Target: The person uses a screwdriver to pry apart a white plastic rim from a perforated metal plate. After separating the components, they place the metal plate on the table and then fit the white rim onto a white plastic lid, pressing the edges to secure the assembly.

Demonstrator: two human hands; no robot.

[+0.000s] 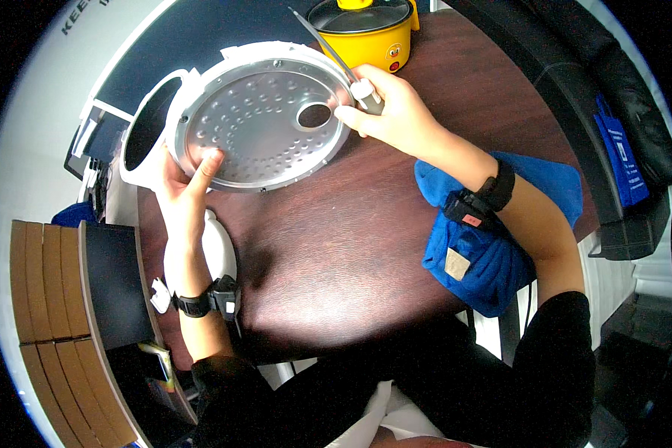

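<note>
A round white plastic lid [173, 134] with a dimpled silver metal plate [265, 145] faces me, tilted, above the brown table. The plate has an oval hole near its right side, and small screws show along its edge. A white loop-shaped frame [131, 168] sticks out at the lid's left. My left hand [183, 175] grips the lid's lower left, its thumb on the metal. In my right hand [392, 108] is a screwdriver [328, 48] with a long thin shaft slanting up and left; those fingers are also close to the lid's right rim.
A yellow electric pot [366, 48] with a dark lid stands at the back of the table. Blue cloth [470, 261] lies under my right forearm. A white rounded object [220, 254] sits beside my left forearm. Brown boxes [48, 299] are stacked at the left.
</note>
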